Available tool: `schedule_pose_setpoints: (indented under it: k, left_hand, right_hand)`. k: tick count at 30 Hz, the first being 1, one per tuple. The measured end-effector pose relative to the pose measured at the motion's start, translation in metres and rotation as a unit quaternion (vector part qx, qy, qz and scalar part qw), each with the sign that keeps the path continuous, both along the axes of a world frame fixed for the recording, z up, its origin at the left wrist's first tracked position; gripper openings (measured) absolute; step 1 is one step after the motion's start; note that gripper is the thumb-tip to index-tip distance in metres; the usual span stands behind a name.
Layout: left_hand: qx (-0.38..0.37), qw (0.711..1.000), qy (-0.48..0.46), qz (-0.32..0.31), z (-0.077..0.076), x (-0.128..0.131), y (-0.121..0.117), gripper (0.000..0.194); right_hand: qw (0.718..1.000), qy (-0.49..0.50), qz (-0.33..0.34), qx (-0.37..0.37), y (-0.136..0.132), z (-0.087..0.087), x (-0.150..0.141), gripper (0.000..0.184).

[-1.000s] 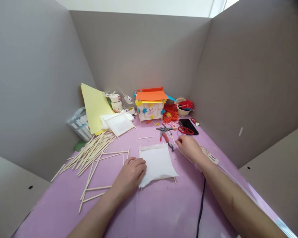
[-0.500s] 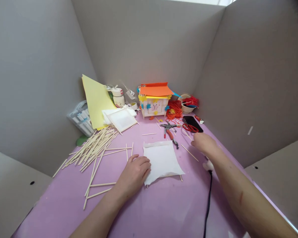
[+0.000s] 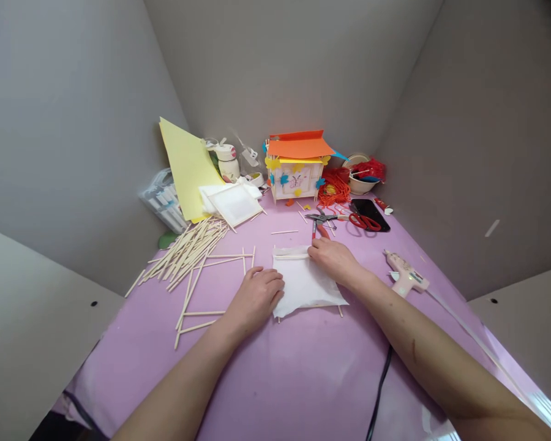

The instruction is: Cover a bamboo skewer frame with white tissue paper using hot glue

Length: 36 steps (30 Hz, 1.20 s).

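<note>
A white sheet (image 3: 305, 285) lies over a frame of thin wooden sticks, whose ends poke out at its lower edge. Fingers loosely bent and lying flat, my left hand (image 3: 261, 297) rests on the sheet's left edge. My right hand (image 3: 333, 260) is closed at the upper right of the sheet, pinching the end of a wooden stick (image 3: 291, 257) that lies along the top edge. Its fingertips are partly hidden. Just behind are red-handled pliers (image 3: 320, 223) and red scissors (image 3: 365, 222). To the right lies a glue gun (image 3: 406, 274).
Loose sticks (image 3: 197, 248) form a pile on the left, beside a stick frame (image 3: 188, 306). Further back stand a small decorated house (image 3: 298, 174) with an orange roof, yellow card (image 3: 188, 171), a white bottle (image 3: 228, 165) and a bowl (image 3: 363, 184). A phone (image 3: 379, 214) lies at right.
My right hand has moved left from near the scissors to the sheet's top edge, where a stick now lies. The glue gun has come into clear sight. The left hand stays at the sheet.
</note>
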<state>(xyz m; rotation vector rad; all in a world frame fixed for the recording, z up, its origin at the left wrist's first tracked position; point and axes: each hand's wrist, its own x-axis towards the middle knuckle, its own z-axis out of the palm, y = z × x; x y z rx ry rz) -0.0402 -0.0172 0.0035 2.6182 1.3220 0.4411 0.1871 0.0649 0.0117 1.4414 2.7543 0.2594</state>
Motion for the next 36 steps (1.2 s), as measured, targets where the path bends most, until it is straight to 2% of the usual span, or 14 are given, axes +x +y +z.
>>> schedule_pose_setpoints:
  k: [4, 14, 22, 27, 31, 36]
  left_hand:
    - [0.002, 1.000, 0.006, -0.001, -0.001, 0.000, 0.000, 0.019]
    - [0.002, 1.000, 0.009, -0.004, -0.002, 0.000, 0.000, 0.018]
    - [-0.002, 1.000, 0.011, -0.003, -0.001, 0.000, -0.001, 0.018]
    - [0.001, 1.000, 0.021, -0.009, 0.008, 0.004, 0.004, 0.018]
    - [0.013, 0.997, 0.080, -0.006, 0.018, 0.015, 0.014, 0.016]
    - [-0.018, 0.992, 0.123, -0.024, 0.021, 0.019, 0.019, 0.018]
  right_hand:
    - [1.000, -0.014, -0.016, 0.004, -0.004, -0.003, 0.003, 0.022]
    - [0.999, -0.030, -0.028, 0.004, -0.008, 0.007, -0.006, 0.025]
    - [0.999, -0.020, -0.032, -0.009, -0.007, 0.002, -0.005, 0.022]
    - [0.999, 0.018, -0.038, -0.011, -0.007, 0.000, -0.002, 0.022]
    - [0.997, 0.059, -0.053, -0.006, -0.006, -0.002, 0.002, 0.021]
    - [0.994, 0.102, -0.048, -0.002, -0.004, -0.003, 0.006, 0.022]
